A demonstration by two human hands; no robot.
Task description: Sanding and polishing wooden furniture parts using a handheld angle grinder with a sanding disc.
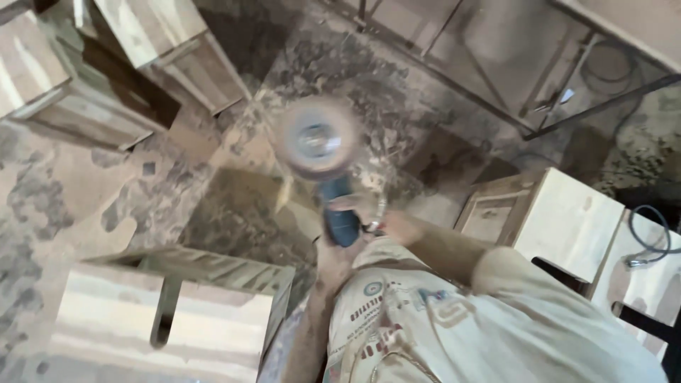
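The person held a blue grinder [339,213] out over the dusty floor [71,191], its round disc [317,138] blurred at the far end. The right hand [386,223] was clenched around the blue body from the right side, near its rear. The left hand [333,259] came up from below and met the tool's back end; the blur hid how firmly its grip closed. A pale printed shirt [454,333] filled the lower right. Wooden boxes [170,319] stood on the floor to the lower left, upper left and right, well apart from the disc. A grey hose [656,241] lay at the right edge.
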